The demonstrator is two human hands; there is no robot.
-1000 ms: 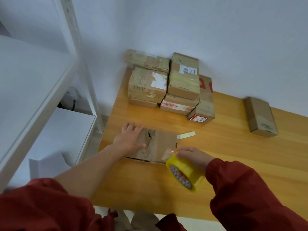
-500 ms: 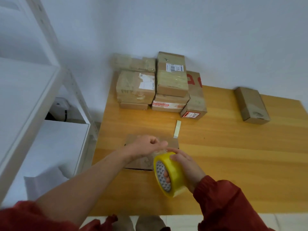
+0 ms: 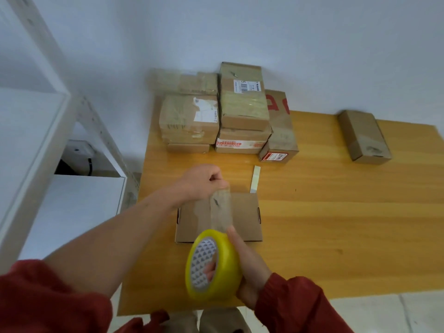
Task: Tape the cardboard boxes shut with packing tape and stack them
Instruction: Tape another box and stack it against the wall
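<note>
A flat brown cardboard box point(image 3: 245, 217) lies near the front of the wooden table point(image 3: 336, 224). My right hand point(image 3: 252, 267) grips a yellow roll of packing tape point(image 3: 216, 267) just in front of the box, fingers through its core. My left hand point(image 3: 204, 183) pinches the free end of a clear tape strip point(image 3: 221, 212) stretched from the roll over the box top toward its far edge. A stack of taped boxes point(image 3: 225, 114) stands at the back left against the wall.
A single small box point(image 3: 362, 137) lies at the back right. A white paper strip point(image 3: 255, 179) rests beyond the flat box. A white metal shelf unit point(image 3: 36, 145) stands left of the table. The table's front edge is close to my body.
My left hand left the box top, took the tape end and pulled it away from the roll across the box. My right hand drew the roll back toward me.
</note>
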